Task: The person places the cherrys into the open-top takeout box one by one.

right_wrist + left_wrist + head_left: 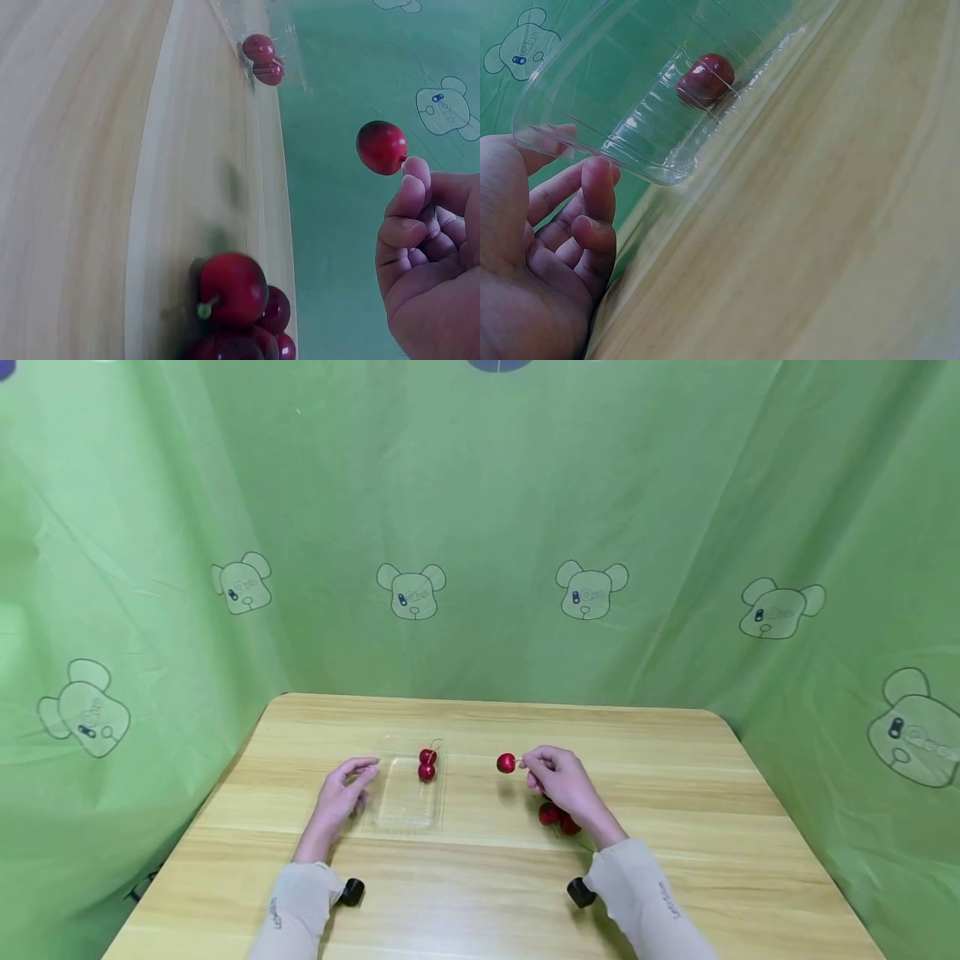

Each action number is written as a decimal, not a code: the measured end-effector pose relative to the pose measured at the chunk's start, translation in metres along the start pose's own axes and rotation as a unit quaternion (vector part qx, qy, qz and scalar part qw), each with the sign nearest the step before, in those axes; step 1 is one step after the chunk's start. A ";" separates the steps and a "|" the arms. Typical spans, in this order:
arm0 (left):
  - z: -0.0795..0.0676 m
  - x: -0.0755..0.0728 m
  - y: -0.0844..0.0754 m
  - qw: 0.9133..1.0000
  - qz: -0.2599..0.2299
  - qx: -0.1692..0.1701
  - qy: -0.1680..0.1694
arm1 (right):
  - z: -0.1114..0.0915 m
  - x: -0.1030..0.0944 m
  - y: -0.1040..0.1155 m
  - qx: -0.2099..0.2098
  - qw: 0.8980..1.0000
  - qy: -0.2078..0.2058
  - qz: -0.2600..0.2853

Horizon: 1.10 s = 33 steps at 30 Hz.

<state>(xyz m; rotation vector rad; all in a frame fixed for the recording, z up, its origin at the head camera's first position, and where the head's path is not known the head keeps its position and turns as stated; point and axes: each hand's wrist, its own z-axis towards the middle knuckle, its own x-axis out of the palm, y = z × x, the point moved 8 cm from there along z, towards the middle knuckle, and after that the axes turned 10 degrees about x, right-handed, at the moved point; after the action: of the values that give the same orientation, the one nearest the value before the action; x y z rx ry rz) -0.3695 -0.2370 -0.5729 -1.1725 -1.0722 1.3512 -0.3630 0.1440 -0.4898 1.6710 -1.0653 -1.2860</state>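
A red cherry (506, 763) hangs in the air over the table, its thin stem pinched between the thumb and index finger of my right hand (558, 781). Below that hand lies a small pile of cherries (234, 289), partly hidden by it in the head view. My left hand (341, 797) is at the left side of a clear plastic tray (405, 821), its fingers loosely bent and the fingertips right at the rim. Two cherries (427, 765) sit together inside the tray, toward its right side.
The light wooden table (480, 893) has rounded far corners. A green curtain (480, 652) printed with bear heads surrounds it at the back and sides. A black wrist device (352, 892) shows at the left cuff, and another one (581, 892) at the right cuff.
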 end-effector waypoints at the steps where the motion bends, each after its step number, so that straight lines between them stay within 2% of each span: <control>1: 0.000 0.000 0.000 1.000 0.001 0.001 -0.001 | 0.000 0.001 0.001 -0.003 1.000 -0.002 -0.004; 7: -0.001 0.000 0.001 1.000 0.000 0.011 -0.004 | 0.002 0.011 0.009 -0.019 0.999 -0.005 -0.029; 16: 0.001 -0.001 0.002 1.000 0.002 0.014 -0.004 | 0.008 0.025 0.005 -0.016 1.000 0.000 -0.019; 33: -0.001 0.000 0.000 1.000 -0.003 0.011 -0.005 | 0.017 0.062 0.011 -0.036 0.999 0.016 -0.013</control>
<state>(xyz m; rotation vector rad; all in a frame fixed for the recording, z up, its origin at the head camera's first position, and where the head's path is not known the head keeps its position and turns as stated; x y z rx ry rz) -0.3686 -0.2370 -0.5729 -1.1455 -1.0644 1.3618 -0.3724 0.0813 -0.5039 1.6507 -0.9702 -1.2939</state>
